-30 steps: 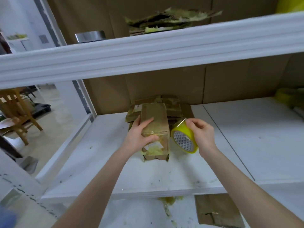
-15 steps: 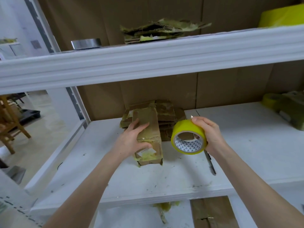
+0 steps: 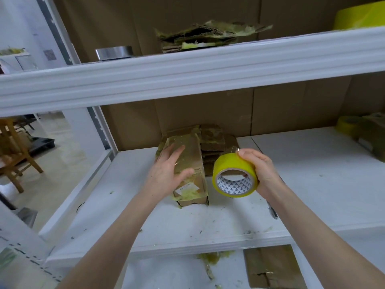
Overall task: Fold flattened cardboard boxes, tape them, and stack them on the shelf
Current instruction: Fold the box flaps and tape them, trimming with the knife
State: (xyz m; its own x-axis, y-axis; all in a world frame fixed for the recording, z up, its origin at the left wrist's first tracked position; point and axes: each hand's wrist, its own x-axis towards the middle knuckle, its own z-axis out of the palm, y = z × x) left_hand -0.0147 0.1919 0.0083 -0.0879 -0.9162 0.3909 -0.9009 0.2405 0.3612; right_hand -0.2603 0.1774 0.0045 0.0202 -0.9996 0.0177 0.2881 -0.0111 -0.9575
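Observation:
A long, narrow folded cardboard box (image 3: 190, 161) wrapped in yellowish tape lies on the white middle shelf (image 3: 229, 222), its end towards me. My left hand (image 3: 166, 172) lies on its top and left side with fingers straight and spread. My right hand (image 3: 260, 170) grips a roll of yellow tape (image 3: 234, 176) just right of the box, held on edge above the shelf. Behind the box sits a pile of taped flattened cardboard (image 3: 214, 140).
A dark pen-like tool (image 3: 271, 211) lies on the shelf under my right forearm. The upper shelf (image 3: 187, 74) holds torn cardboard (image 3: 210, 36) and a silver tape roll (image 3: 114, 52). More taped cardboard (image 3: 373, 136) sits far right. A flat cardboard sheet (image 3: 273, 265) lies below.
My left hand has loosened from gripping the box to lying on it with fingers spread. My right hand turned the tape roll so that its core faces me.

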